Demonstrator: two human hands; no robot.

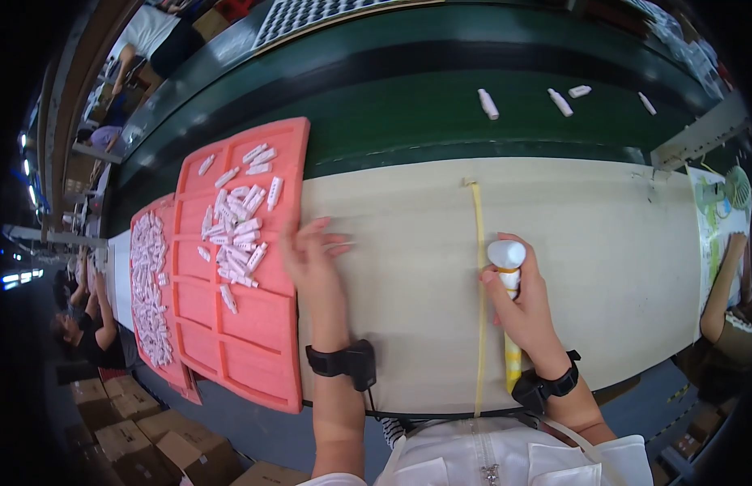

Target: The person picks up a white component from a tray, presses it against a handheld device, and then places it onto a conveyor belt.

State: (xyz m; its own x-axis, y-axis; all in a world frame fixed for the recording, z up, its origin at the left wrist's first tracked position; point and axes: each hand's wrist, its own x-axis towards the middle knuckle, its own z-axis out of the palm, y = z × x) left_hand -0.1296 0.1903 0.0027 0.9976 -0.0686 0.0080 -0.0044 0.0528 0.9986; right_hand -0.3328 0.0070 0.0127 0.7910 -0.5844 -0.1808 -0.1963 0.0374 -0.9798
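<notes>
My right hand point(528, 304) is wrapped round a long white-and-yellow cylinder point(513, 356) with a broad, round whitish end facing up; its exact kind does not show. A yellow strip point(481, 340) runs down the pale tabletop just left of that hand. My left hand point(315, 255) hovers at the right edge of a pink tray point(254, 340), its fingers apart and slightly blurred, with nothing visible held. Heaped in the tray's upper and middle part are small white tubes point(242, 219) with dark marks.
Beyond the table runs a dark green conveyor belt point(376, 105) carrying several white tubes point(560, 103). Another pink tray point(149, 292) full of small white pieces lies at far left. Cardboard boxes point(141, 445) stand on the floor. Co-workers sit at both sides; a green fan point(739, 188) is at right.
</notes>
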